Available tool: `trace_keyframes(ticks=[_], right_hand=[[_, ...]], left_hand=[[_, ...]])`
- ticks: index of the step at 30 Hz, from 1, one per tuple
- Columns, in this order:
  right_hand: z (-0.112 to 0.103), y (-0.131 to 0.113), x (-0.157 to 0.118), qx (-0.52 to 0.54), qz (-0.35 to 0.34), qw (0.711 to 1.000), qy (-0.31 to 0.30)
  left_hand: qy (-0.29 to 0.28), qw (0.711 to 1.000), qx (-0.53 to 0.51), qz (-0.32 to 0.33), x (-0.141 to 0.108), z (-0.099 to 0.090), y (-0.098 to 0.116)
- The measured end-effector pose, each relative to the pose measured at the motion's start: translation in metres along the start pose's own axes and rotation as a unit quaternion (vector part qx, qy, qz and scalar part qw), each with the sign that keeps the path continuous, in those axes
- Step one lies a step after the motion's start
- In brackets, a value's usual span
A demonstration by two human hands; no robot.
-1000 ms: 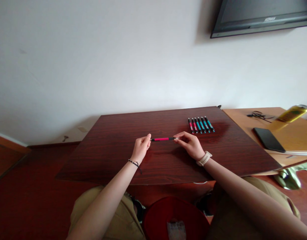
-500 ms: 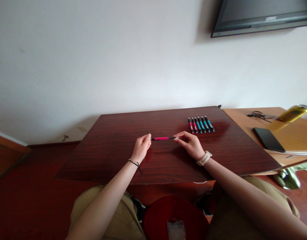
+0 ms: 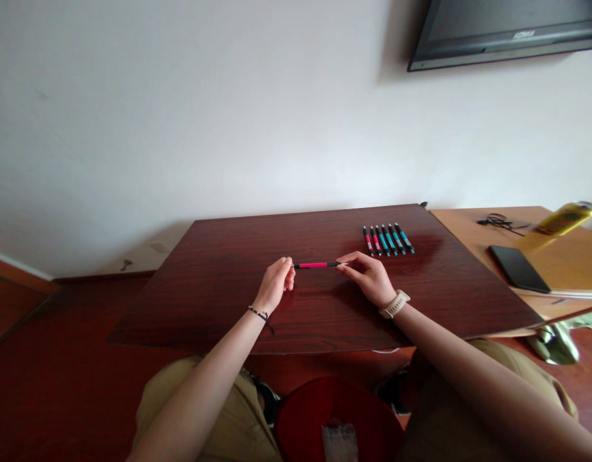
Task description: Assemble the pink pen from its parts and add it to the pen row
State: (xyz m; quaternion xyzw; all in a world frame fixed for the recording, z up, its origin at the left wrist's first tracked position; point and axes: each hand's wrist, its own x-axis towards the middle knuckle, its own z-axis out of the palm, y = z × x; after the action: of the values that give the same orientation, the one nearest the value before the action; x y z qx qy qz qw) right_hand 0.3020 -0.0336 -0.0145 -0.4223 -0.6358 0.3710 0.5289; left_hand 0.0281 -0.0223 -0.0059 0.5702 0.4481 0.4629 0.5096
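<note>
I hold one pink-and-black pen (image 3: 314, 265) over the dark table (image 3: 214, 289), my left hand (image 3: 275, 282) pinching one end and my right hand (image 3: 372, 280) the other. Its long axis runs left to right, nearly level; the slim pale tip seems to point right, though it's small. Beyond lie two pink pens (image 3: 375, 242) and four blue pens (image 3: 397, 239), side by side.

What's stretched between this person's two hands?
In the head view, a pink and black pen spans the gap, one end at the fingers of the left hand, the other at those of the right hand.
</note>
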Motion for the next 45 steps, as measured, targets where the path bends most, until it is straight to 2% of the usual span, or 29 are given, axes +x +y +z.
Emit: trace_keyframes(ticks=[3,6,11,16,19,21,28,45], right_hand=[[-0.001,0.002,0.0,0.001,0.003,1.0,0.0],[-0.001,0.003,0.0,0.001,0.001,1.0,-0.003],[-0.002,0.004,0.0,-0.004,-0.006,1.0,0.005],[-0.002,0.002,0.0,-0.008,-0.004,1.0,0.006],[-0.002,0.002,0.0,-0.006,-0.001,1.0,0.004],[-0.002,0.003,0.0,-0.004,0.001,1.0,0.003],[-0.002,0.003,0.001,-0.008,0.001,1.0,0.004],[-0.003,0.003,0.0,-0.006,0.001,1.0,-0.002]], left_hand=[[-0.007,0.999,-0.005,0.032,0.0,0.001,0.001],[0.028,0.997,0.016,0.064,0.002,0.0,0.0],[0.078,0.986,0.128,0.079,0.007,-0.016,0.0],[0.064,0.918,0.364,0.143,0.009,-0.045,0.004],[0.044,0.879,0.438,0.184,0.01,-0.057,0.002],[0.031,0.869,0.456,0.191,0.011,-0.061,0.0],[-0.006,0.851,0.486,0.197,0.013,-0.058,-0.008],[-0.02,0.864,0.466,0.19,0.014,-0.058,-0.006]])
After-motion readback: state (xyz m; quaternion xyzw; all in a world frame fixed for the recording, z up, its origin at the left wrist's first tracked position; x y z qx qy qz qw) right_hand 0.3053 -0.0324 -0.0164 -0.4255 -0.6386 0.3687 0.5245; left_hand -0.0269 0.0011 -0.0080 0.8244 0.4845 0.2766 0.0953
